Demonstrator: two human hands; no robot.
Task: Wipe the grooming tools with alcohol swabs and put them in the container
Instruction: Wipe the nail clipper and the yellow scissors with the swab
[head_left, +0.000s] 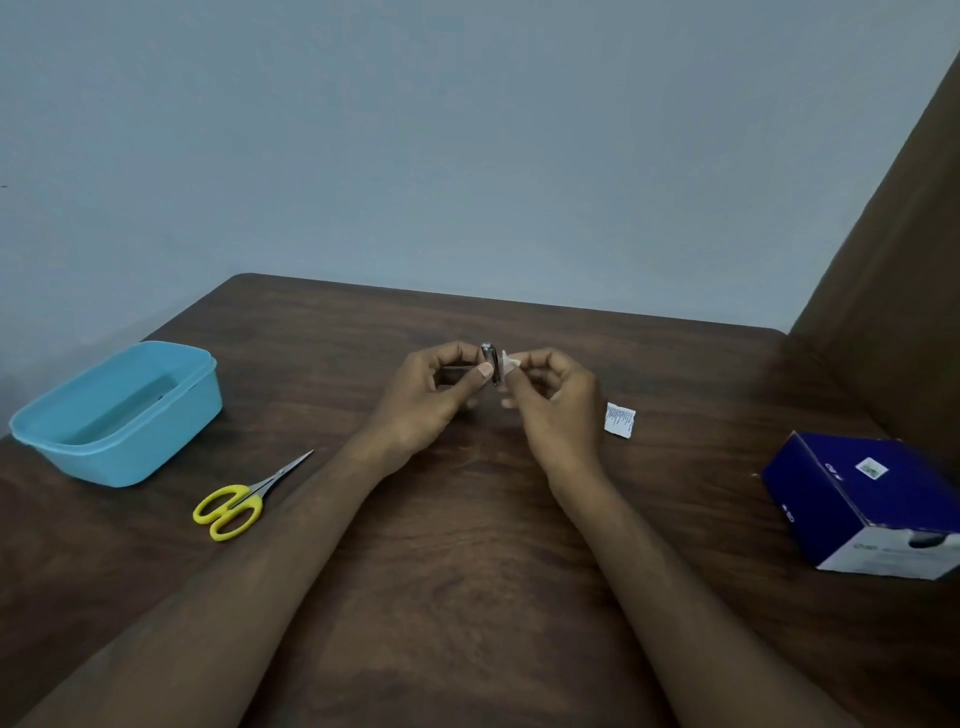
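Above the middle of the dark wooden table (467, 545), my left hand (431, 400) pinches a small metal nail clipper (489, 361) upright between thumb and fingers. My right hand (553, 405) pinches a white alcohol swab (509, 362) and presses it against the clipper's right side. Yellow-handled scissors (236, 506) lie on the table to the left, blades pointing up and right. A light blue plastic container (119, 410) stands open at the far left; nothing shows inside it.
A torn white swab wrapper (620, 420) lies just right of my right hand. A dark blue and white box (862, 499) sits near the table's right edge. A brown panel (893, 260) rises at the right, and a pale wall stands behind the table.
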